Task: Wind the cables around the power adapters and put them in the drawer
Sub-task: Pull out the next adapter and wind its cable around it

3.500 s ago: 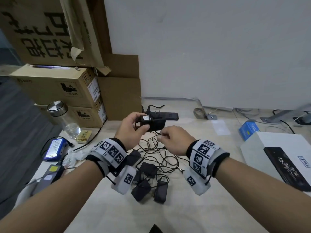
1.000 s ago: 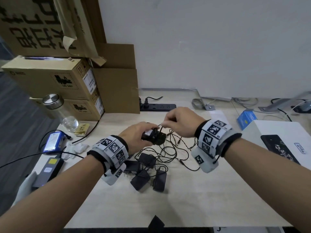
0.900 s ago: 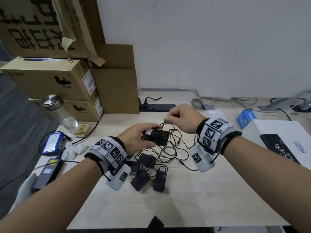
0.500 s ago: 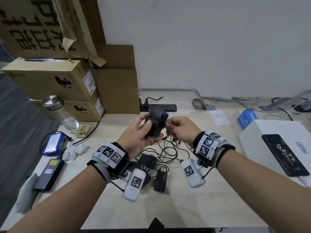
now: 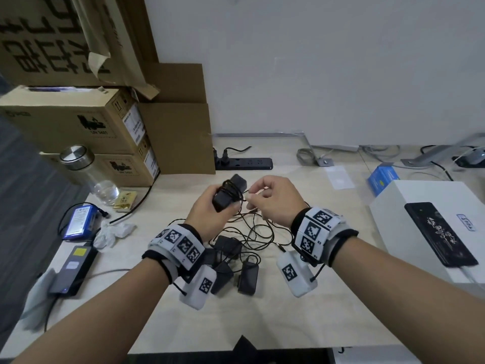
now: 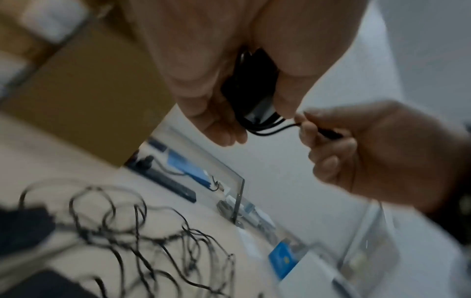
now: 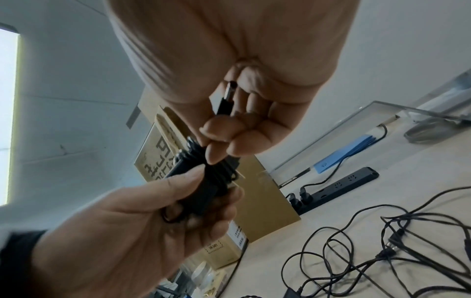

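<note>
My left hand grips a black power adapter above the desk, with its thin black cable wound around it in several turns. Just to its right, my right hand pinches the free end of that cable near the barrel plug, which lies inside the curled fingers. In the left wrist view the adapter sits between thumb and fingers, and the cable end runs to the right hand. Several more black adapters lie on the desk below my wrists in a tangle of loose cables. No drawer is in view.
Cardboard boxes are stacked at the back left, with a glass jar in front. A black power strip lies by the wall. A white box stands at the right, a blue battery and charger at the left.
The adapter has been turned in my left hand and more cable is wound on it. My right hand now holds only the short free end close beside the adapter.
</note>
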